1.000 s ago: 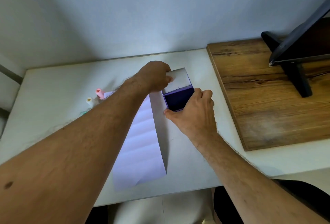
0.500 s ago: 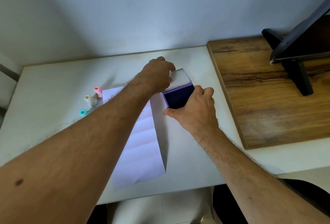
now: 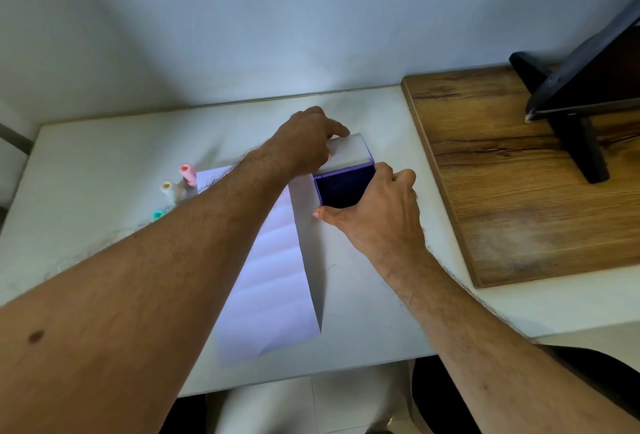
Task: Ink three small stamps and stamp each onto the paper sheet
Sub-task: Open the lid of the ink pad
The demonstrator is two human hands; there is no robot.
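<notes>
Two hands work on one ink pad (image 3: 344, 187) at the middle of the white table (image 3: 104, 156). The left hand (image 3: 304, 142) has its fingers closed on the pad's pale lid (image 3: 349, 153), which is swung back on the far side. The right hand (image 3: 377, 212) grips the pad's base, thumb at the near-left corner and fingers curled over the right edge. Inside the open case lies one dark blue-violet ink surface. One creased paper sheet (image 3: 273, 281) lies just left of the pad and runs toward the near edge, partly under the left forearm. Three small stamps lie at the sheet's far-left corner: a pink stamp (image 3: 188, 173), a cream stamp (image 3: 170, 190) and a teal stamp (image 3: 158, 214). One wooden board (image 3: 502, 198) lies to the right, bearing one black stand (image 3: 575, 122).
</notes>
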